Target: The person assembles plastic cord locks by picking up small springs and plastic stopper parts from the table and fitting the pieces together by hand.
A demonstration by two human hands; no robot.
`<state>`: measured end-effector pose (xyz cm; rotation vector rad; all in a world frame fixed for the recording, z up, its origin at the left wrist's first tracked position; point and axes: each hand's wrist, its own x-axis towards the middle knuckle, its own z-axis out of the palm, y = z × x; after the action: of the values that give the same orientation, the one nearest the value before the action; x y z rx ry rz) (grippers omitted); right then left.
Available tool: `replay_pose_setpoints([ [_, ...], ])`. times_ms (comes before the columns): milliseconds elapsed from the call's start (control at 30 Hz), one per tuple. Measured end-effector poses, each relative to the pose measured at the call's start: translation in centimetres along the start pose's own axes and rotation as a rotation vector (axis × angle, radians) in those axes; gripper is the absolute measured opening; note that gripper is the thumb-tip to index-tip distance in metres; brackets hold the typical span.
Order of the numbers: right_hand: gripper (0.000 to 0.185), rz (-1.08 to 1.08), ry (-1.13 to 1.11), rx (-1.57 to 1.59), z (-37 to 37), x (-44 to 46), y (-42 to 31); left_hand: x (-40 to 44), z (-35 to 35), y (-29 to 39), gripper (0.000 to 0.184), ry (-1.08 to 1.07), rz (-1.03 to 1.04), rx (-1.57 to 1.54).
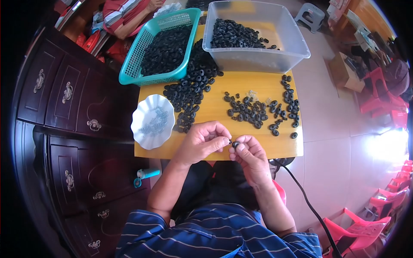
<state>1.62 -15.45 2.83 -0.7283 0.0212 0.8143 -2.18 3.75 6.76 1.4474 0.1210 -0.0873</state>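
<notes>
Over the table's near edge, my right hand [253,160] pinches a small black round part [235,145] between thumb and fingers. My left hand [202,142] meets it from the other side, thumb and index finger closed at a tiny dark piece too small to name. Just beyond the hands, several loose black parts [251,112] lie on the yellow table [206,112], with small clear or shiny pieces [252,95] among them. To the left stands a white scalloped dish [138,112] holding many thin, pale pieces.
A green basket [130,69] of black parts and a clear plastic bin [258,59] stand at the back. Black parts heap beside the basket [189,92] and along the right edge [294,107]. Dark cabinets [56,99] flank the left; another person's arm [133,23] shows behind the basket.
</notes>
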Motion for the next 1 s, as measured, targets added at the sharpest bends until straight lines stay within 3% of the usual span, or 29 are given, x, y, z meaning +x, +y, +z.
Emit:
replay_pose_setpoints([
  [500, 0.012, -0.145, -0.02, -0.129, -0.1, 0.1, 0.5, -0.2, 0.7, -0.3, 0.005, 0.006, -0.01, 0.04],
  [800, 0.012, -0.305, 0.036, -0.422, -0.4, 0.0, 1.6, -0.7, 0.6, -1.2, 0.004, 0.029, -0.057, 0.07],
  [867, 0.01, -0.391, 0.06, -0.607, -0.5, 0.1, 1.8, -0.9, 0.7, -1.4, 0.004, 0.045, -0.092, 0.113],
  [1000, 0.01, -0.348, 0.03, -0.561, -0.2, -0.1, 1.3, -1.2, 0.8, -1.0, 0.007, 0.07, -0.091, 0.064],
])
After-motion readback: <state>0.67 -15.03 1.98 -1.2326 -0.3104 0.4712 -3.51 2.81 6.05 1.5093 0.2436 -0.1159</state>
